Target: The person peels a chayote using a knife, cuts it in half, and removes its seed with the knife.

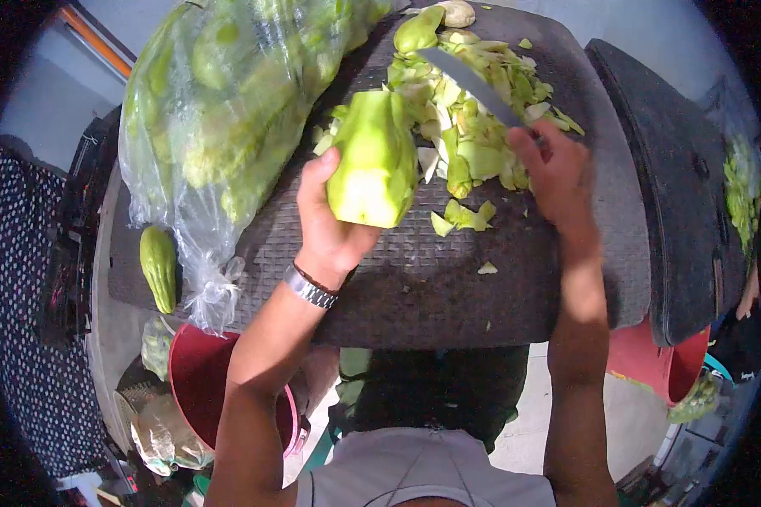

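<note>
In my left hand I hold a large peeled squash, pale green with flat cut facets; its blunt cut end faces me. The thumb lies along its left side and the fingers go under it. My right hand is closed round the handle of a knife, whose blade points up and left, apart from the squash. Beneath the blade lies a heap of green and whitish peelings on the dark textured table top. A few loose peelings lie nearer to me.
A knotted clear plastic bag full of green squashes covers the table's left side. A small green squash lies beside its knot. Another squash rests at the far end. Red tubs stand below the table, left and right.
</note>
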`<state>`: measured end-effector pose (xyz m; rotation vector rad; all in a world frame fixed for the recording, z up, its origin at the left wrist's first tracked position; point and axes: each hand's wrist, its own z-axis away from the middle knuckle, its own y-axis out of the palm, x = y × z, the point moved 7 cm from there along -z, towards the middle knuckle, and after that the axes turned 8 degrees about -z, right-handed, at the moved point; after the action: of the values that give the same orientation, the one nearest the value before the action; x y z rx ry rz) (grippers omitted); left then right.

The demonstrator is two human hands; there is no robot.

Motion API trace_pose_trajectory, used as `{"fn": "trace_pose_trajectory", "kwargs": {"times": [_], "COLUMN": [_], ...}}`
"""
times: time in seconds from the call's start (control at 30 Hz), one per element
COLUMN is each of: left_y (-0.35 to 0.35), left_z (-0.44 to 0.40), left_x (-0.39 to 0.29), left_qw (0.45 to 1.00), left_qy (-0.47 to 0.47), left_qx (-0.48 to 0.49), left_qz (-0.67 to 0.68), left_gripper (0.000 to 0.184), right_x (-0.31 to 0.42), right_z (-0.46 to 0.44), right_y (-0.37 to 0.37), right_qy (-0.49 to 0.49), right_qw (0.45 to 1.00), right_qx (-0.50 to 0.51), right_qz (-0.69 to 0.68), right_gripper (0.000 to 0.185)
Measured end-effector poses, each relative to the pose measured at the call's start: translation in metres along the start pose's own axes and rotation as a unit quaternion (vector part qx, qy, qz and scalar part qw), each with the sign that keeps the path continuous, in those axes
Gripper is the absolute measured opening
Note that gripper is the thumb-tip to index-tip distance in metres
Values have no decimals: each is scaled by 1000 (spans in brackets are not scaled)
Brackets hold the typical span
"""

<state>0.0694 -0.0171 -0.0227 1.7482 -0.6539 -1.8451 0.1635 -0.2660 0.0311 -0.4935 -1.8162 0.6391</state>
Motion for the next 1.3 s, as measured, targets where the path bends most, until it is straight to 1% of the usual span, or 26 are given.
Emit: {"fn": "trace_pose_trajectory", "kwargs": {"times": [0.07,0.17,0.23,0.33,0.37,0.4,0.5,0.57,0.67,0.7,0.8,0.87,0.93,1.0,1.03,1.1,1.13,1.2,1.3], "left_y": [-5,5,12,23,19,17,11,10,-6,-1,21,20,20,23,22,24,26,30,32], "left_z": [-3,-1,2,3,3,2,2,6,10,14,11,10,10,9,10,11,12,15,13], "left_x": [4,13,21,24,27,28,28,28,41,39,28,31,36,39,38,38,37,37,36], "left_qw": [999,998,996,994,995,994,993,992,987,980,972,971,968,964,964,964,965,966,967], "left_qy": [-6,-38,-61,-78,-86,-83,-84,-98,-104,-105,-158,-156,-168,-186,-183,-175,-176,-177,-173], "left_qx": [-44,-26,-20,44,23,24,24,15,-25,-41,34,47,73,108,115,130,134,140,146], "left_qz": [-21,-45,-63,-70,-56,-63,-77,-76,-121,-162,-173,-176,-170,-156,-154,-150,-143,-128,-119], "left_gripper": [76,58,52,51,51,51,52,52,52,53,55,56,59,62,64,68,70,73,76], "right_x": [21,55,64,57,56,55,61,60,62,63,63,63,60,57,47,27,20,13,16], "right_z": [12,35,38,38,37,36,40,42,44,45,41,41,41,39,34,25,24,25,27], "right_y": [20,42,44,44,44,44,43,42,45,44,42,41,38,35,37,38,40,44,46], "right_qy": [-13,-80,-67,-46,-41,-36,-112,-140,-180,-193,-175,-183,-172,-149,-111,-35,28,151,186], "right_qw": [994,978,978,980,979,978,975,979,978,977,980,978,977,972,962,927,902,821,790], "right_qx": [71,87,73,75,79,84,50,50,44,39,14,6,-9,-30,-43,-70,-27,61,36], "right_qz": [-80,-169,-181,-177,-181,-186,-187,-143,-94,-79,-98,-97,-124,-182,-245,-366,-431,-547,-583], "right_gripper": [69,54,56,47,44,42,30,27,22,21,22,24,20,12,12,13,16,23,18]}}
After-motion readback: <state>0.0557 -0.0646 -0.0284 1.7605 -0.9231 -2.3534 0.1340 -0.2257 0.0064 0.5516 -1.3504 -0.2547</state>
